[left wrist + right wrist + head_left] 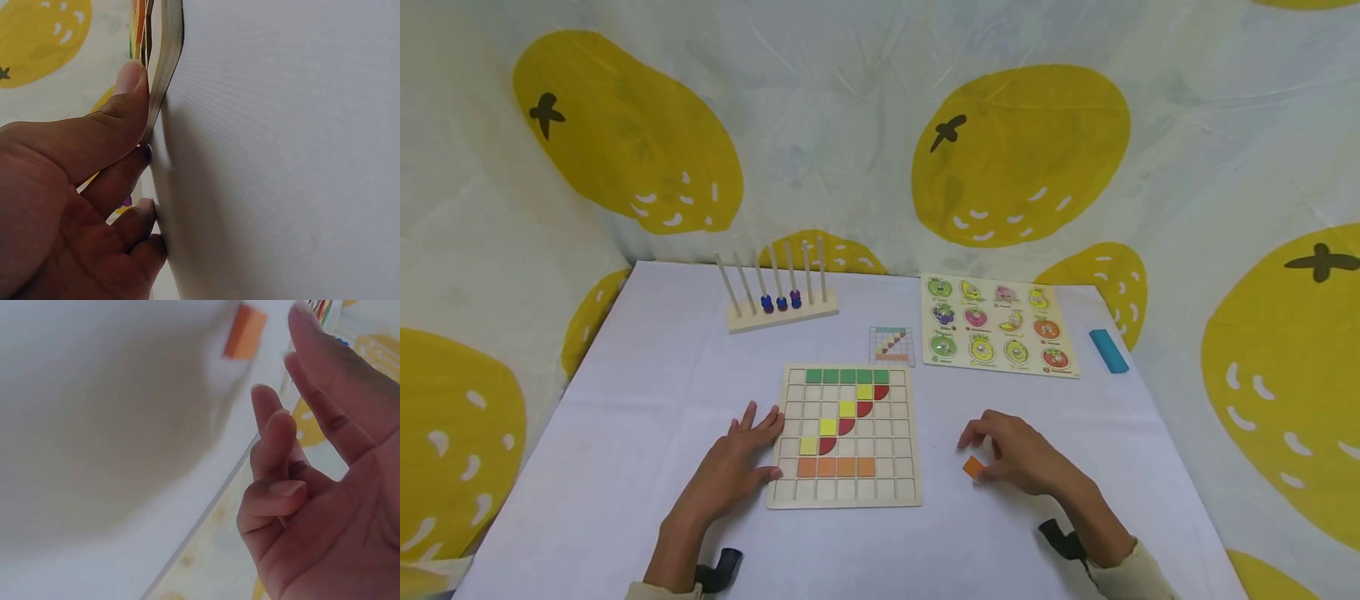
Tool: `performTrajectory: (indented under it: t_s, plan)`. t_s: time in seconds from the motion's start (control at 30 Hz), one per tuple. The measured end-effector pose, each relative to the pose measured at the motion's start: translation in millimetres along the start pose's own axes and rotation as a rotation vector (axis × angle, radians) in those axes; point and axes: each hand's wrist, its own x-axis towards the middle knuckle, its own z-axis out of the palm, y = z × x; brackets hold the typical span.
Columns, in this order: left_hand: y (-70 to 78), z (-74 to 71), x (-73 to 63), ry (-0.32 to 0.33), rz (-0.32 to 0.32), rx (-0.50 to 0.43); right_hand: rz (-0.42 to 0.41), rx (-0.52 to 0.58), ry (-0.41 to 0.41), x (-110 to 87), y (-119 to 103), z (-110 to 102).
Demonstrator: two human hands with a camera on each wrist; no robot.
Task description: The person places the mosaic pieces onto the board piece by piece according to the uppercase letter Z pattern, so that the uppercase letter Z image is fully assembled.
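Note:
A square wooden grid board (893, 481) lies on the table with green, yellow, red and orange pieces in its cells. My left hand (730, 468) rests at its left edge, fingers spread; in the left wrist view the thumb (128, 78) touches the board's edge. An orange block (973, 467) lies on the table right of the board. Over it hovers my right hand (1018, 454), fingers bent loosely. The right wrist view shows the orange block (245, 332) apart from the fingertips.
Behind the board lies a small pattern card (891, 347). A peg stand (782, 315) with several beads is at the back left. A fruit puzzle board (1000, 327) lies back right, and a blue block (1108, 351) sits near the table's right edge.

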Motion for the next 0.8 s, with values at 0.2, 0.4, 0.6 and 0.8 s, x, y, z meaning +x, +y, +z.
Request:
performTrajectory:
  t_s: [0.2, 0.4, 0.6, 0.8]
  plan:
    - [0.3, 0.1, -0.1, -0.004, -0.008, -0.007, -0.014, -0.031, 0.009, -1.7, 12, 6]
    - [0.0, 1.4, 0.5, -0.004, -0.019, -0.008, -0.038, -0.009, 0.030, 6.7, 7, 14]
    - [0.3, 2.0, 0.8, -0.002, -0.022, 0.005, -0.081, 0.021, 0.076, 17.8, -5, 24]
    - [1.2, 1.2, 0.4, -0.005, -0.027, -0.001, -0.111, 0.109, 0.145, 28.1, -33, 33]
